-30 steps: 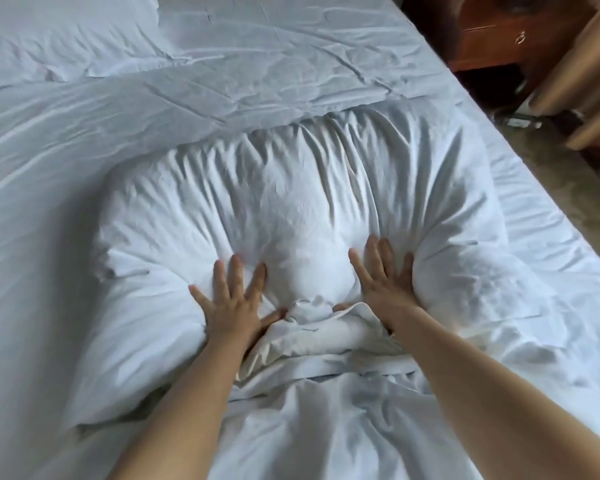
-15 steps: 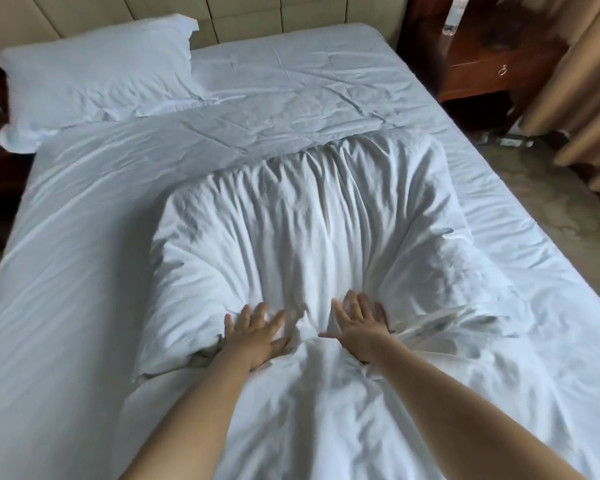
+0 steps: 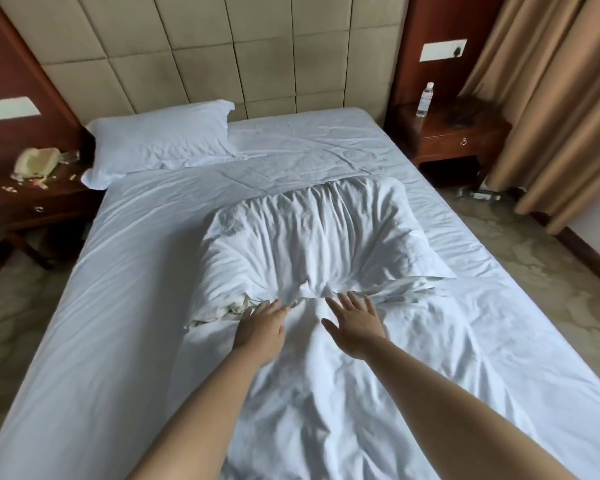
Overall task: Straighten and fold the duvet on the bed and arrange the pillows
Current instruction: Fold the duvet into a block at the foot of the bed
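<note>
The bed (image 3: 84,341) fills most of the view, its white sheet stretching away beyond the fingertips to the padded headboard (image 3: 222,53). The duvet (image 3: 326,393) lies rumpled under both forearms and runs from the near edge up to the fingers. Just past the fingertips sits a crumpled pillow (image 3: 309,244), its near, open end touching them, with creamy filling showing to the left of the left fingers. A second pillow (image 3: 160,143) lies flat far beyond the fingers, at the head of the bed on the left side. Curtains (image 3: 551,98) hang well off to the right. A nightstand (image 3: 454,140) stands far beyond the right fingers, a bottle (image 3: 425,100) upright on it; another nightstand (image 3: 32,199) stands far left with a phone (image 3: 35,162) on top. The left hand (image 3: 262,329) lies palm down, fingers together and reaching under the pillow's edge. The right hand (image 3: 355,327) is flat, fingers spread, tips at that same edge; it grips nothing.
</note>
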Available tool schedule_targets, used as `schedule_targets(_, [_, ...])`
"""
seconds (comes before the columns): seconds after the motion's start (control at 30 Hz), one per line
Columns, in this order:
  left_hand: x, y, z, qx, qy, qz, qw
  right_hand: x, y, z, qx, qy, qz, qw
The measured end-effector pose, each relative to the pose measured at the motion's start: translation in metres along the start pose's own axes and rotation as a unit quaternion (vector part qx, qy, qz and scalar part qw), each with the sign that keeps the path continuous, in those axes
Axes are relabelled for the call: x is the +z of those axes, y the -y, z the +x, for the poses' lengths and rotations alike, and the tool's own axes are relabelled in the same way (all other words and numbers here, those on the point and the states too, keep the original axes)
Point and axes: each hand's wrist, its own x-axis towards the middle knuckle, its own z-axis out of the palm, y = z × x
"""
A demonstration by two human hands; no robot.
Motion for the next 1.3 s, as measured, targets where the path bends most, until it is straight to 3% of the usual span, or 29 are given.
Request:
schedule_targets(0.37, [-0.023,-0.014,-0.116,-0.047,0.005,0.020,0.999,-0.003,0.040,-0.114,-0.033,-0.023,-0.041,0.998])
schedule_targets(0.67, [0.011,-0.015,-0.171,-0.052,0.075,0.012,0.996,0.041,0.058,-0.173,-0.049,0.013,-0.041,0.998])
schedule_targets(0.8, [0.022,-0.028,-0.201,-0.058,0.120,0.018,0.991,0.060,0.056,-0.198,-0.059,0.034,-0.048,0.997])
schedule_targets(1.07, [0.033,-0.058,-0.249,-0.097,0.128,0.000,0.987,0.081,0.037,-0.233,-0.115,0.036,-0.041,0.992])
schedule_targets(1.3, [0.111,-0.096,-0.297,-0.085,0.200,0.013,0.976,0.151,-0.008,-0.275,-0.164,0.098,-0.069,0.979])
